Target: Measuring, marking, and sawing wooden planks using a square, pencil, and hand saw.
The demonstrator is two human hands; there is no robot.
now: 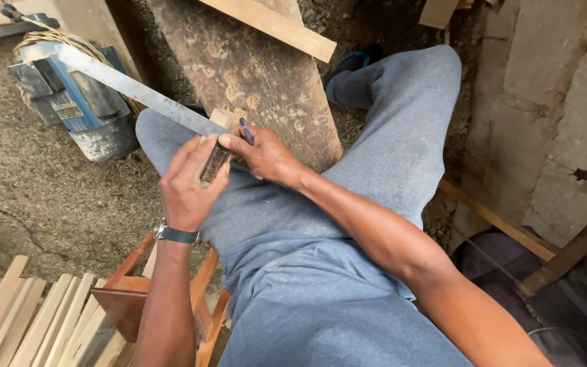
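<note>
Two hands over a small wood piece [227,119], left hand [188,183] clamped on square [215,162], right hand [264,155] pinching pen [246,131]

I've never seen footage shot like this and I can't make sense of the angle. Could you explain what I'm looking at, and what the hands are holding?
The one picture comes from a camera worn on a person's head, looking down at their own lap. They are seated, in grey trousers. The left hand, with a wristwatch, grips the dark handle of a metal square, pressing it on a small wood block on the knee. The right hand holds a pen at the block. Around them: a wide plank, a blue motor on the dirt floor, and pale wood strips bottom left.
</note>
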